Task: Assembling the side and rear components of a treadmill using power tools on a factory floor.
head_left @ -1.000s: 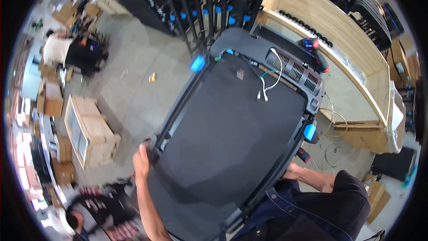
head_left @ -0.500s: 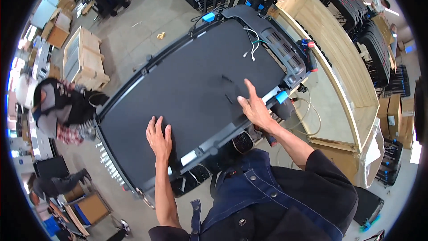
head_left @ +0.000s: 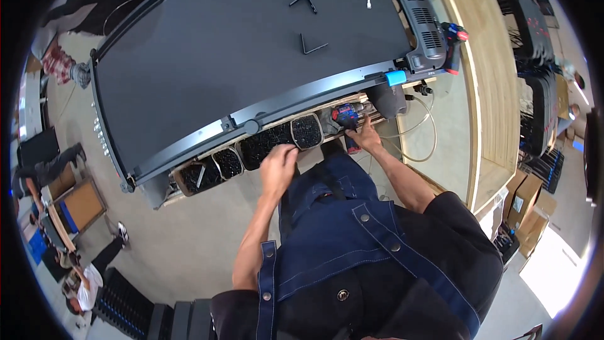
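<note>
In front of me lies a treadmill with a broad black belt (head_left: 214, 44) and a motor cover (head_left: 423, 19) at its right end. Two L-shaped hex keys, one nearer me (head_left: 308, 47) and one farther (head_left: 307, 3), rest on the belt. My right hand (head_left: 366, 136) is at a blue and red cordless drill (head_left: 345, 113) below the treadmill's near rail, its thumb across the handle. Some of its fingers are hidden. My left hand (head_left: 277, 167) hovers with curled fingers just short of a bin of small black parts (head_left: 270, 145); what it holds, if anything, is hidden.
Several bins of dark hardware, including a rounded one (head_left: 307, 131), line a shelf under the near rail. Another cordless drill (head_left: 454, 44) stands beside the motor cover. A wooden crate (head_left: 484, 88) is at the right. At the far left, a person in plaid (head_left: 55, 66) is by the treadmill.
Both hands have come off the belt toward me: the right down to the drill, the left to the bins. My view has tilted nearer, showing the shelf of bins.
</note>
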`<state>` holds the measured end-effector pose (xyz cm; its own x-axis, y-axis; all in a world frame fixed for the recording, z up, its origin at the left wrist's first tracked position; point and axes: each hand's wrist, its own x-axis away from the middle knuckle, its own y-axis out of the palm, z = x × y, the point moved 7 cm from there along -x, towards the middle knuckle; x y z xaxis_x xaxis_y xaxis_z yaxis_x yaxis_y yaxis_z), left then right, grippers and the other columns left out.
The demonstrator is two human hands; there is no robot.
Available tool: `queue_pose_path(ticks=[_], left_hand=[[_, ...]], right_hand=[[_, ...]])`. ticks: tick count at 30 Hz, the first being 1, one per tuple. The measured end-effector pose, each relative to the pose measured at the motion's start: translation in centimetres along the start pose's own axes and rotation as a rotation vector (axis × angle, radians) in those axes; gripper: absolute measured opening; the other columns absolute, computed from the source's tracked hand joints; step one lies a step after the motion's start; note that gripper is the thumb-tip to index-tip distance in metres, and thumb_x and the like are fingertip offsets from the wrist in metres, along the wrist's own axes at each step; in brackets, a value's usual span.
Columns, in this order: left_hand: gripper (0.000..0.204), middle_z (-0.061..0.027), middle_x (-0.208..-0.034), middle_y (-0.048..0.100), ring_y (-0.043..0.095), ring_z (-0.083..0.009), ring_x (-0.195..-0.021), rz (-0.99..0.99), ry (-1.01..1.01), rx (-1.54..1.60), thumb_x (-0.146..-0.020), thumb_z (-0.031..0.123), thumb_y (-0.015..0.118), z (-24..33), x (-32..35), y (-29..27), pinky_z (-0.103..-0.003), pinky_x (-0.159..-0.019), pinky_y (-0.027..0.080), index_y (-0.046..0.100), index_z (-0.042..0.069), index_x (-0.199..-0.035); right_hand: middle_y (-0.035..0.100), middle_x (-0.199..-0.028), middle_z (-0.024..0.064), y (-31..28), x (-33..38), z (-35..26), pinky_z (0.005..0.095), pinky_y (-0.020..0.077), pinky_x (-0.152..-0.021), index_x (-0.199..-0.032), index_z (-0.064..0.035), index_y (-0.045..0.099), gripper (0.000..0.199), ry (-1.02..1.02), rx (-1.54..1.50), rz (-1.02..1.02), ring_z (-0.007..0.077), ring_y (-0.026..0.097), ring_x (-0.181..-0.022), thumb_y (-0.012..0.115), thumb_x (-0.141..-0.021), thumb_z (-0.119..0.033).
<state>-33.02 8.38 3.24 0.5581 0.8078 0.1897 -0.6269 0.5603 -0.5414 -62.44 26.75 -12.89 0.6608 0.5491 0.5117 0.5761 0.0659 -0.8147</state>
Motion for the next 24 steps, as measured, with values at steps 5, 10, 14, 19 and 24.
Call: queue_pose_path(ticks=[5,10,14,19,24], left_hand=[[0.019,-0.0167,-0.100,0.068,0.068,-0.0383,-0.092,-0.055,-0.213,-0.329,-0.091,0.023,0.069,-8.4,-1.6,14.2,-0.047,-0.077,0.057,0.064,0.010,-0.105],[0.020,-0.0181,-0.103,0.065,0.069,-0.0386,-0.094,-0.287,-0.212,-0.636,-0.088,0.016,0.067,-11.0,-4.2,19.3,-0.049,-0.071,0.060,0.060,0.010,-0.107],[0.023,-0.0214,-0.101,0.064,0.069,-0.0423,-0.089,-0.294,-0.223,-0.535,-0.086,0.017,0.070,-12.4,-3.9,19.2,-0.053,-0.072,0.057,0.058,0.008,-0.104],[0.024,-0.0185,-0.095,0.074,0.073,-0.0345,-0.085,-0.092,-0.444,-0.223,-0.086,0.017,0.069,-12.1,-3.0,16.5,-0.045,-0.073,0.058,0.063,0.002,-0.105],[0.027,-0.0063,-0.090,0.070,0.067,-0.0150,-0.076,0.121,-0.702,0.667,-0.094,0.007,0.068,-12.0,-0.6,16.0,-0.029,-0.072,0.058,0.065,-0.005,-0.119]], right_hand=[[0.062,-0.129,0.0281,6.0,-2.5,-0.4,0.0465,0.0489,-0.103,-0.159,-0.0111,0.004,0.124,0.265,-0.026,-0.300,0.0428,0.061,-0.121,0.081,-0.070,-0.053],[0.065,-0.125,0.0264,0.7,-3.3,0.0,0.0445,0.0486,-0.103,-0.159,-0.0068,0.010,0.118,-0.114,-0.199,-0.261,0.0406,0.061,-0.120,0.083,-0.072,-0.039],[0.069,-0.114,0.0171,-4.6,0.7,4.1,0.0355,0.0511,-0.097,-0.143,0.0016,0.042,0.087,-0.013,-0.584,-0.840,0.0235,0.065,-0.111,0.085,-0.074,-0.028],[0.069,-0.113,0.0176,-13.9,3.5,-1.5,0.0402,0.0540,-0.090,-0.130,0.0026,0.057,0.068,-0.162,-0.301,-0.978,0.0261,0.068,-0.100,0.083,-0.077,-0.032],[0.070,-0.088,0.0218,-12.1,3.7,-5.3,0.0417,0.0546,-0.080,-0.098,0.0033,0.066,0.040,-0.537,-0.241,-0.768,0.0350,0.069,-0.081,0.082,-0.076,-0.026]])
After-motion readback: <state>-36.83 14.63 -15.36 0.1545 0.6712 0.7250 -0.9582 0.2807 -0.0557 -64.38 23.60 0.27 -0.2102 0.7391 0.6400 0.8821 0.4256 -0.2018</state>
